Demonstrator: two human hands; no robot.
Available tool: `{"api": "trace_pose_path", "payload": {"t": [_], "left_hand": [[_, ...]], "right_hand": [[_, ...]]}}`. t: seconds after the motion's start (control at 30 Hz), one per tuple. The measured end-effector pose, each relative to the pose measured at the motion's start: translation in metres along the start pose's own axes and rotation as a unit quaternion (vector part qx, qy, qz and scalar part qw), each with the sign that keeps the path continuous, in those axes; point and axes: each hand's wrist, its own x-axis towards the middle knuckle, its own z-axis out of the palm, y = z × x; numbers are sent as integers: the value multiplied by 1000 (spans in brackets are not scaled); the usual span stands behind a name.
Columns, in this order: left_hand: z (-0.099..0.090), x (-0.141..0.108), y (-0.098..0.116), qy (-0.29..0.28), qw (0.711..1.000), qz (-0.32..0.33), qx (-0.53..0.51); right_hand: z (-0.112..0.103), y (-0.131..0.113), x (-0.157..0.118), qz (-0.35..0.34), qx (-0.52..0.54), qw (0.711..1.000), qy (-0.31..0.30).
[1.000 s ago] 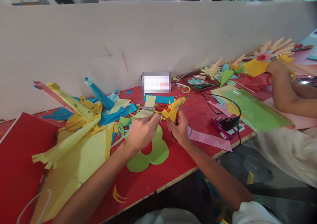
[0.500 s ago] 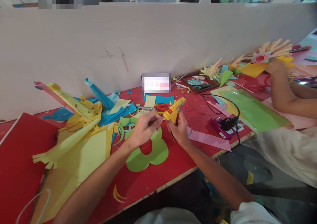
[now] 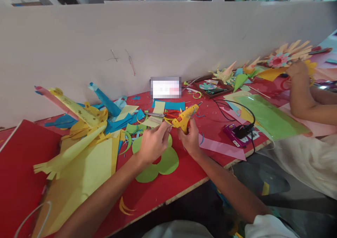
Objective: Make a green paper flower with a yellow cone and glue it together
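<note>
A yellow hot glue gun [image 3: 186, 117] is in my right hand [image 3: 191, 138], its fingers wrapped around the handle and the nozzle tilted up and away to the right. My left hand [image 3: 154, 142] is closed in a pinch at the gun's rear end, on what looks like a thin, clear glue stick, mostly hidden by the fingers. Below both hands, a green paper flower [image 3: 170, 162] with a hole in its middle lies flat on the red table [image 3: 155, 199]. My left hand covers part of it.
Scissors [image 3: 155, 114] and paper scraps lie beyond my hands. Yellow paper sheets [image 3: 86, 167] and rolled paper cones [image 3: 105, 99] are at left. A pink strip [image 3: 223, 148], a purple box [image 3: 234, 136] with a black plug, and another person's arm [image 3: 302, 94] are at right.
My left hand has turned slightly and closed up nearer the rear of the glue gun, covering more of the flower's hole. The gun has shifted slightly right. The other person's hand has moved slightly.
</note>
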Motion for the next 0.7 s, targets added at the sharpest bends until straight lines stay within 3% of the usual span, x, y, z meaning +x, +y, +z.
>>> {"api": "trace_pose_path", "payload": {"t": [0.1, 0.2, 0.33, 0.5, 0.7], "left_hand": [[-1, -2, -9, 2, 990, 90, 110], [-5, -1, -13, -16, 981, 127, 146], [-8, 3, -8, -31, 993, 67, 88], [-6, 5, 5, -24, 999, -22, 35], [-12, 4, 12, -12, 996, -18, 88]], "right_hand": [[0, 1, 0, 0, 9, 1000, -2], [-1, 0, -1, 8, 40, 999, -9], [0, -11, 1, 36, 104, 993, -42], [6, -30, 5, 96, 214, 964, -127], [6, -33, 11, 173, 281, 938, -107]]}}
